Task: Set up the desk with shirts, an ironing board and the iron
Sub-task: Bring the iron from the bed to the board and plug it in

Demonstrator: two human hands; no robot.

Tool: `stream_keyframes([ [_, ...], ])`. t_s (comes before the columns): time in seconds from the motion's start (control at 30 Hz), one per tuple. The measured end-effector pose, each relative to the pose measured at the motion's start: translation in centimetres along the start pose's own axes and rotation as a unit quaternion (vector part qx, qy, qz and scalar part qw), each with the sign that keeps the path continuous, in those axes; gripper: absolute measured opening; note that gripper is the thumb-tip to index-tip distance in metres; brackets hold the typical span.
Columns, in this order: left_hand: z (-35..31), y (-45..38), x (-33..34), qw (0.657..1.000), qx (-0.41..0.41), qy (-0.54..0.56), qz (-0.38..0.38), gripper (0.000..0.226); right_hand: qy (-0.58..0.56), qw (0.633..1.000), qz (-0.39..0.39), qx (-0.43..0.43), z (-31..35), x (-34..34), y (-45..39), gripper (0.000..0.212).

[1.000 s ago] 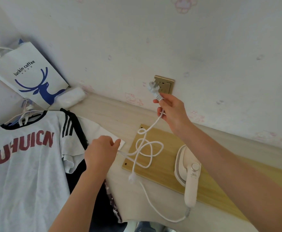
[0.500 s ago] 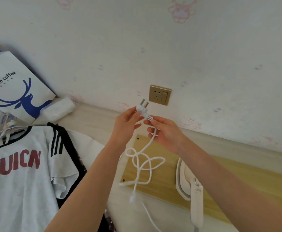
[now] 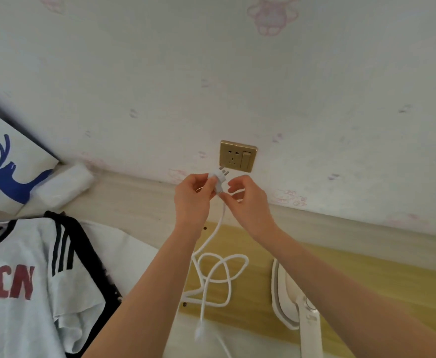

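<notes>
White plug (image 3: 219,180) of the iron's cord, held just below and in front of the brass wall socket (image 3: 237,156), prongs pointing up toward it but not yet inserted. Left hand (image 3: 192,200) grips the plug body, thumb and fingers curled around its sides; right hand (image 3: 248,202) pinches the cord (image 3: 218,228) just beneath the plug, its remaining fingers loosely curled. From the hands the cord drops to a loose knot-like coil lying on the yellow wooden ironing board (image 3: 367,275), then runs off the lower edge of view. The iron (image 3: 293,306), white with a long handle, lies on the board to the right of the coil, apart from both hands. To the left, a grey shirt (image 3: 30,285) with red lettering and black-striped sleeves lies on the desk (image 3: 134,202); a paper bag (image 3: 2,171) with a blue deer leans on the wall beyond it. Judgement: the plug is light and rigid, best held by its body clear of the prongs; the cord is limp and springy, and its coil may tighten or tug at the iron if pulled. The iron probably carries the most weight and is best lifted by its handle
</notes>
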State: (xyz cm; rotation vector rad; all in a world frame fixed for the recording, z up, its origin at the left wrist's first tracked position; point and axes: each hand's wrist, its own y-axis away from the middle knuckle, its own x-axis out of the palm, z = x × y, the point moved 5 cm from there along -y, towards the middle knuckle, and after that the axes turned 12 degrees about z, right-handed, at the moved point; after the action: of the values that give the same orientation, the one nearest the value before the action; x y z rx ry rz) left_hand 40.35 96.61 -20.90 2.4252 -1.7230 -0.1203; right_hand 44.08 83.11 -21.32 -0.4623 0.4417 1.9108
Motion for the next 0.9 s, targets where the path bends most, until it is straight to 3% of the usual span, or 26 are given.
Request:
stream_keyframes([
  [0.1,0.7,-1.1,0.4,0.999,-0.008,-0.049,-0.007,0.009,0.03,0.999,-0.007,-0.012,-0.4,0.3,-1.0,0.027],
  [0.3,1.3,-2.8,1.2,0.999,-0.025,-0.027,-0.005,0.021,-0.022,0.999,-0.042,-0.021,-1.8,-0.1,-2.8,0.012],
  [0.5,1.5,-4.1,1.9,1.0,-0.022,-0.01,0.016,0.008,-0.029,0.999,-0.042,0.004,-2.9,-0.1,-4.1,0.004],
  [0.73,2.2,-4.7,2.7,0.999,-0.004,-0.035,0.027,0.025,-0.037,0.998,-0.049,0.02,-4.5,0.0,-4.7,0.003],
  [0.9,2.6,-4.7,2.9,0.997,0.008,-0.051,0.049,0.025,-0.045,0.997,-0.053,0.019,-5.1,0.1,-4.5,0.005],
])
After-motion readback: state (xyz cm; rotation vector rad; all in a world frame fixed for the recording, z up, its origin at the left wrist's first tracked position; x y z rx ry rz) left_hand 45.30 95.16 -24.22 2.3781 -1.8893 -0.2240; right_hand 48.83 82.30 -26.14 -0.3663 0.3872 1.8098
